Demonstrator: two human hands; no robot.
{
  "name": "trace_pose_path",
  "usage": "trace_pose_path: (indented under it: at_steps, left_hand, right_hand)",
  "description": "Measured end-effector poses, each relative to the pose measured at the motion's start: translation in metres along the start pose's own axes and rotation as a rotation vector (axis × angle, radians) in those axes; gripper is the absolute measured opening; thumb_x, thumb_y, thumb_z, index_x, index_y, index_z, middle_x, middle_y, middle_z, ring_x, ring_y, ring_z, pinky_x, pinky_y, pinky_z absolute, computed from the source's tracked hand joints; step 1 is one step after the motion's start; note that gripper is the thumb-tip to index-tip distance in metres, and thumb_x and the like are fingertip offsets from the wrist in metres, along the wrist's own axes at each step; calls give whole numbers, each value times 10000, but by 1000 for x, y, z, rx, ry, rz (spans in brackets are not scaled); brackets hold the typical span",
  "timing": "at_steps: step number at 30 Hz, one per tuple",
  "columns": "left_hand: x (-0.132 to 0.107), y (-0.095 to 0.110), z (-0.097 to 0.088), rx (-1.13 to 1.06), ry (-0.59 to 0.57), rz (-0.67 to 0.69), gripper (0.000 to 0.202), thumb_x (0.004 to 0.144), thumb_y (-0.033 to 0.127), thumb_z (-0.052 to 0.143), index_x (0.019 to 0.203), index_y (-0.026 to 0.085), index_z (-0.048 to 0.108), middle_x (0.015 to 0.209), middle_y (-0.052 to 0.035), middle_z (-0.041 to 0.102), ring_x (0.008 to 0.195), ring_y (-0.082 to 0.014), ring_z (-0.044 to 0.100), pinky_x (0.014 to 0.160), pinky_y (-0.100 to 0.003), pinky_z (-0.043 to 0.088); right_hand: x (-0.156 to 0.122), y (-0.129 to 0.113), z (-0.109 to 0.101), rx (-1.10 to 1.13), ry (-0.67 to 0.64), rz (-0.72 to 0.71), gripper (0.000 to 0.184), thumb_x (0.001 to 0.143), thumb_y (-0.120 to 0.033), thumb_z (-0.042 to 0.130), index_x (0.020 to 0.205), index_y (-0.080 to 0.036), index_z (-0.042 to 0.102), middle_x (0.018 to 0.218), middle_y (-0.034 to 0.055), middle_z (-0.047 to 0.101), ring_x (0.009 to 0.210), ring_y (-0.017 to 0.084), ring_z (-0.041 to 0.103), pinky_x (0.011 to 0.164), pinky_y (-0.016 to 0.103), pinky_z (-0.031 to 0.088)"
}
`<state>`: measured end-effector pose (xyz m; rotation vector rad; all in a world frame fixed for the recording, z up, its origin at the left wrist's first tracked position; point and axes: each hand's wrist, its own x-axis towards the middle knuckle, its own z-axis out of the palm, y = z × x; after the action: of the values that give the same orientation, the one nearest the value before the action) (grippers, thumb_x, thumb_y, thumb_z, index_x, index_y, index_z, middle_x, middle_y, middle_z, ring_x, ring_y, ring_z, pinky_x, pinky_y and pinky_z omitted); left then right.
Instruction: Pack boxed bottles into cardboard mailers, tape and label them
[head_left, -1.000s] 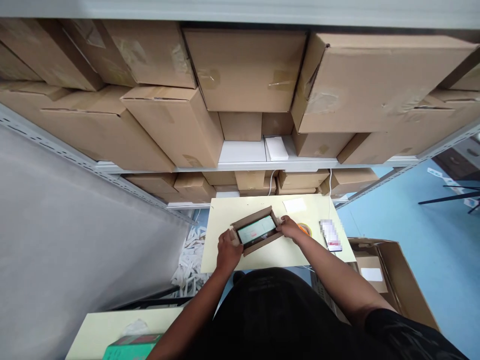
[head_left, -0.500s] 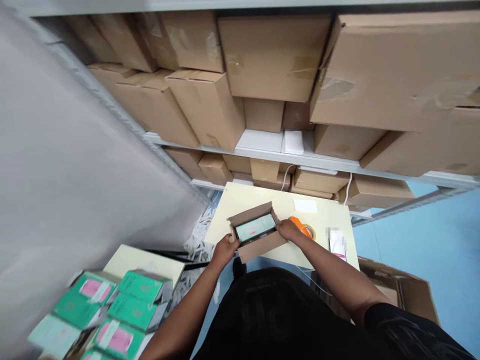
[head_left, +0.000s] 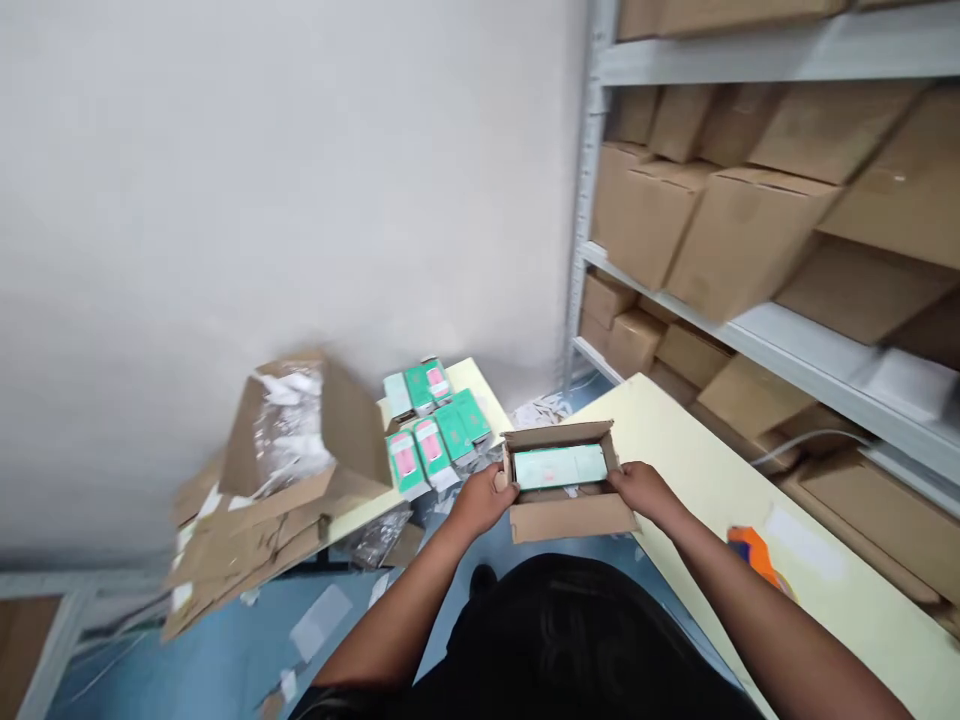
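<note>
Between my hands is an open cardboard box (head_left: 574, 520), its flaps up and its front flap folded towards me. A pale green carton (head_left: 561, 466) with a small pink mark lies inside it. My left hand (head_left: 485, 497) grips the box's left end, thumb over the rim. At the right end, my right hand (head_left: 639, 487) is closed on the box wall. The box is held up in front of my body, beside the near corner of the cream table (head_left: 660, 430). An orange tape dispenser (head_left: 752, 553) lies on that table to the right.
On a side table (head_left: 480, 385) to the left stand several green cartons (head_left: 452, 430) with pink panels. Next to them a large open carton (head_left: 352, 430) holds clear plastic and white scraps. Shelves (head_left: 787, 335) of brown boxes fill the right. Paper scraps litter the blue floor (head_left: 337, 640).
My view has swung left, bringing the side table and large open carton into sight. The cardboard box has come with my hands, away from over the cream table, still held at both ends.
</note>
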<state>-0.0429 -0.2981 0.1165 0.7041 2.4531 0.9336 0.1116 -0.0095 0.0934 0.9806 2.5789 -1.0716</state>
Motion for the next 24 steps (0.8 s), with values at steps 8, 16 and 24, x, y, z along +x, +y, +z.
trace_pose_path:
  at_steps: [8, 16, 24]
  left_hand:
    - [-73, -93, -179, 122, 377, 34, 310, 990, 435, 486, 1010, 254, 737, 977, -40, 763, 933, -226, 689, 838, -297, 485]
    - [-18, -231, -332, 556, 80, -259, 698, 818, 330, 711, 1475, 217, 506, 1539, -140, 505, 1361, -332, 521, 1037, -379, 471]
    - [23, -282, -318, 667, -147, -246, 461, 827, 224, 698, 1286, 209, 660, 1313, -166, 652, 1184, -335, 647, 954, -393, 507]
  right_hand:
    - [-5, -124, 75, -51, -32, -195, 365, 875, -384, 453, 590, -223, 614, 679, 89, 703, 708, 244, 659, 614, 295, 375]
    - [-17, -221, 161, -110, -154, -239, 377, 873, -393, 449, 597, -210, 630, 655, 97, 688, 707, 257, 645, 632, 313, 379]
    - [-16, -258, 192, -176, -171, -154, 363, 898, -386, 468, 644, -189, 638, 723, 107, 711, 756, 242, 653, 660, 289, 380]
